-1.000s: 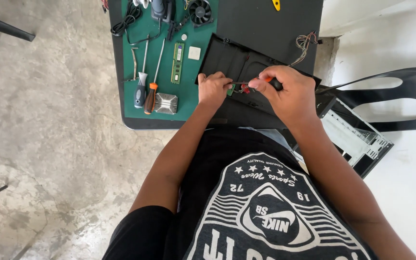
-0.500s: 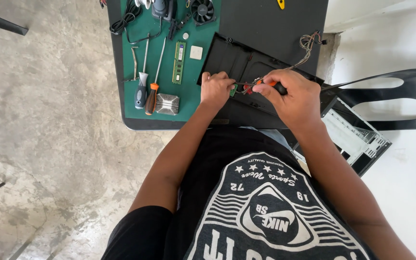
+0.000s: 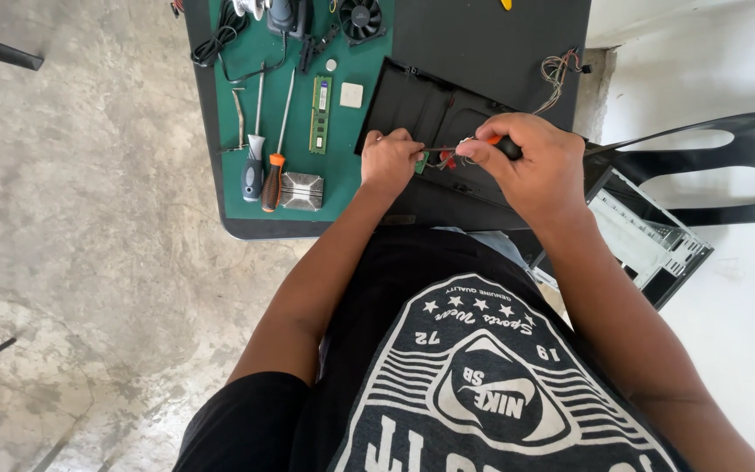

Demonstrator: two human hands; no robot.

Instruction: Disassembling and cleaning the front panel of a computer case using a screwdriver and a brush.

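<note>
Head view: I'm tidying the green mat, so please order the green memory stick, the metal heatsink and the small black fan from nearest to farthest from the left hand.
From the left hand:
1. Green memory stick, on the mat just beside the hand.
2. Metal heatsink, near the mat's front edge, only slightly farther.
3. Small black fan, at the table's far edge.

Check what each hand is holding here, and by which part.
Right hand: a screwdriver, gripped by its orange-and-black handle. Left hand: fingers pinch small wired parts on the black panel; exact hold unclear.
</note>
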